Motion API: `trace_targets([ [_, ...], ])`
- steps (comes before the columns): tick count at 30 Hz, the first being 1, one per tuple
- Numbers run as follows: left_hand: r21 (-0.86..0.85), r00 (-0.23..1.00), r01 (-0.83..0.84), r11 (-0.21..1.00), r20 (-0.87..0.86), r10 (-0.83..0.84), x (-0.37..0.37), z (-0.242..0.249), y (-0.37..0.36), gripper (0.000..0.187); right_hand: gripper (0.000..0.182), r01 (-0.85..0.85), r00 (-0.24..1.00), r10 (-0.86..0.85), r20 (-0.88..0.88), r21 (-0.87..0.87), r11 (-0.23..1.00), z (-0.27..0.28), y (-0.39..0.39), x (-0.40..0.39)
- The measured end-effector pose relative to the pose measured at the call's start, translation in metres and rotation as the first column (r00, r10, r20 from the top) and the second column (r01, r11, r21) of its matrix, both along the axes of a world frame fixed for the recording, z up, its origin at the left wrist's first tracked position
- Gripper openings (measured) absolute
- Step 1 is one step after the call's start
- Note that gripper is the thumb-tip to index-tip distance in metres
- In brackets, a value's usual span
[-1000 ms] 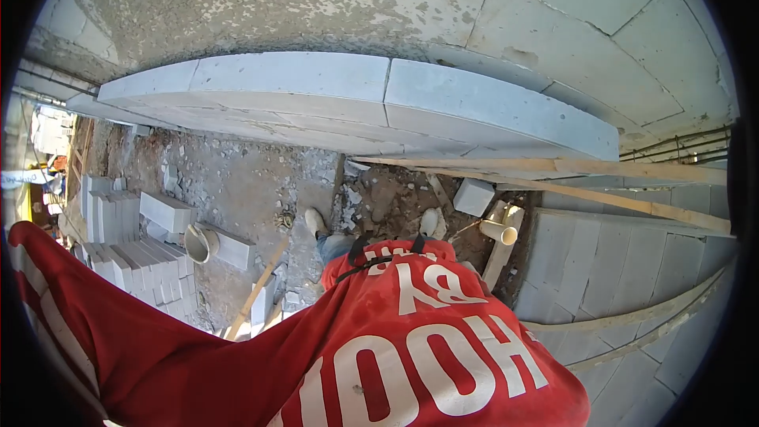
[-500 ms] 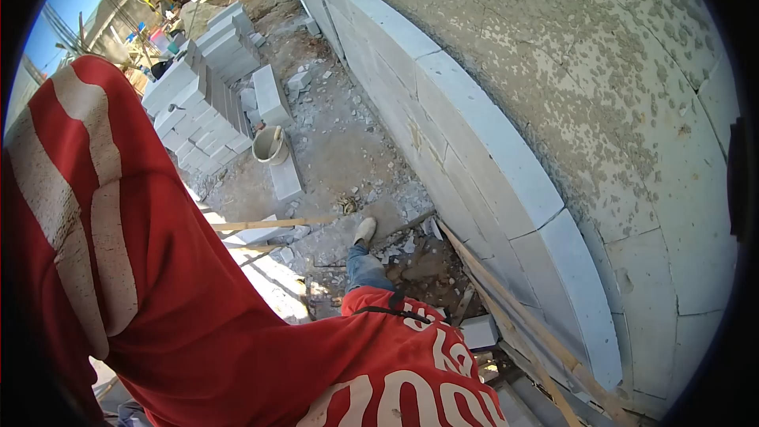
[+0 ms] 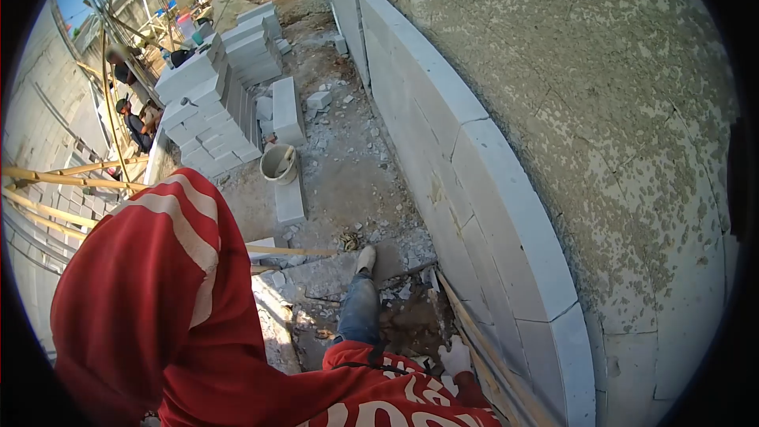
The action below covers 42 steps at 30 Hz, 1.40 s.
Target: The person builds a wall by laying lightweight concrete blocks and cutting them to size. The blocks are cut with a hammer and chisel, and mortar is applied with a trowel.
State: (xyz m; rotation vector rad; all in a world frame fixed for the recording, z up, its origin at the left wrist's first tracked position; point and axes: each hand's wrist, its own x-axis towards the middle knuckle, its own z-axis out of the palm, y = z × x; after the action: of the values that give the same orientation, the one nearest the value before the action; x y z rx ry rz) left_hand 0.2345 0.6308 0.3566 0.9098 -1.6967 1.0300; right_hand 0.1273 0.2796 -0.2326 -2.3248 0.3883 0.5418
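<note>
My right hand point(image 3: 455, 357), in a white glove, shows low in the view beside my red sweatshirt. It is close to the long wooden boards point(image 3: 490, 372) at the foot of the block wall point(image 3: 474, 213). Its fingers are small and partly hidden, so I cannot tell whether they grip anything. My left arm point(image 3: 134, 277), in a red sleeve with pale stripes, is bent across the left side; the left hand is out of sight. Below me, one leg in jeans point(image 3: 360, 308) ends in a pale, dusty boot point(image 3: 365, 258).
A bucket point(image 3: 279, 163) stands by a loose block point(image 3: 290, 199). Behind it rise stacks of pale blocks point(image 3: 209, 115). Rubble covers the ground along the wall. Two people point(image 3: 138, 122) are at the far left, near wooden poles point(image 3: 71, 178). A rough mortar-smeared wall point(image 3: 617, 111) rises at right.
My gloved right hand has come into view at the bottom. The left sleeve has dropped lower, uncovering people and poles at left. The view has shifted slightly left.
</note>
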Motion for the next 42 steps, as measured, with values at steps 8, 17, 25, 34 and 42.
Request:
trace_targets([
  [8, -0.145, 0.246, -0.300, 0.943, -0.967, -0.070, 0.294, -0.247, 0.086, 0.037, 0.046, -0.011, 0.958, -0.081, 0.274, 0.317, 0.948, 0.075, 0.103, 0.209],
  [17, 0.882, -0.467, 0.377, 0.284, -0.084, 0.880, 0.189, -0.644, 0.211, 0.062, 0.046, 0.158, 0.864, -0.113, 0.490, -0.052, 0.986, 0.265, 0.091, 0.395],
  [25, 0.531, -0.818, 0.485, 0.695, -0.007, 0.575, 0.191, -0.667, 0.310, 0.043, 0.042, 0.161, 0.854, 0.009, 0.521, -0.281, 0.946, 0.281, 0.011, 0.440],
  [34, 0.541, -0.675, 0.628, 0.559, 0.023, 0.737, 0.374, -0.615, 0.252, 0.047, 0.044, 0.194, 0.835, -0.026, 0.549, -0.251, 0.948, 0.251, -0.011, 0.434],
  [42, 0.588, -0.545, 0.623, 0.516, -0.146, 0.826, 0.524, -0.593, 0.160, 0.054, 0.043, 0.081, 0.835, 0.057, 0.548, -0.224, 0.971, 0.253, -0.025, 0.434],
])
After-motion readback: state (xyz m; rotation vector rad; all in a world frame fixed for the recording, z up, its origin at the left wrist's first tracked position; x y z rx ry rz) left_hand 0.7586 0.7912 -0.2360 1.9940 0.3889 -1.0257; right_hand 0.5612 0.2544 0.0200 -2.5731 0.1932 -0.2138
